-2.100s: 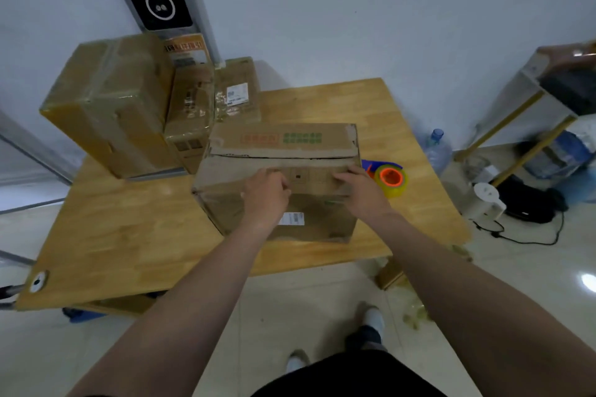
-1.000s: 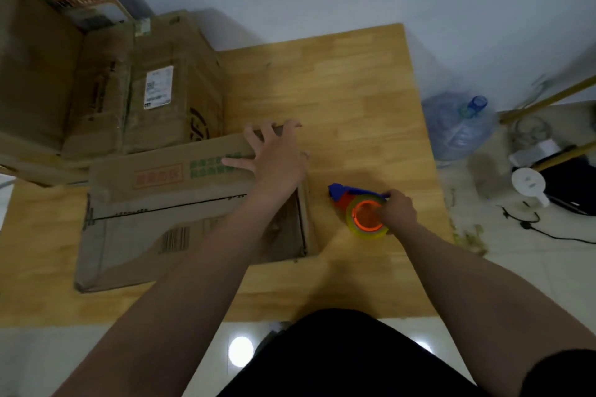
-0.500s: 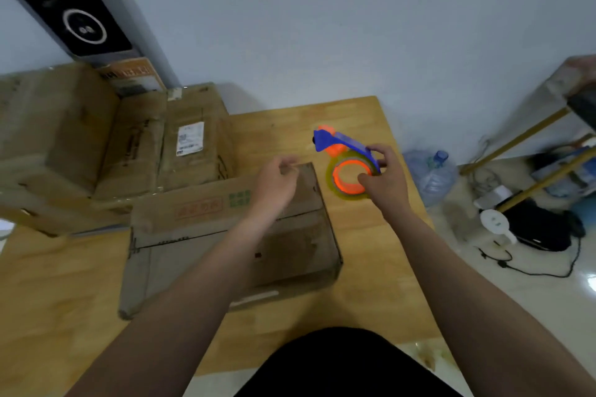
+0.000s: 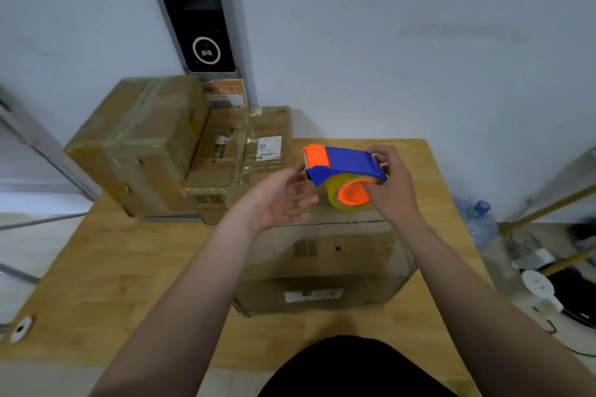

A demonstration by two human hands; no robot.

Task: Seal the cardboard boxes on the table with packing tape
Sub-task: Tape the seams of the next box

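A cardboard box [image 4: 325, 264] lies on the wooden table [image 4: 106, 284] right in front of me, its top flaps closed along a dark seam. My right hand [image 4: 392, 190] grips a blue and orange tape dispenser [image 4: 343, 167] with a yellowish roll, held in the air above the box's far edge. My left hand [image 4: 280, 196] is raised palm up beside the dispenser's orange end, fingers relaxed, holding nothing.
Three taped cardboard boxes [image 4: 145, 145] stand against the wall at the table's back left. A large water bottle [image 4: 480, 222], a white appliance [image 4: 541, 287] and cables lie on the floor at the right. A dark door panel [image 4: 200, 10] rises behind the boxes.
My right hand lifted the tape dispenser off the table and brought it above the box. My left hand left the box top and rose beside the dispenser.
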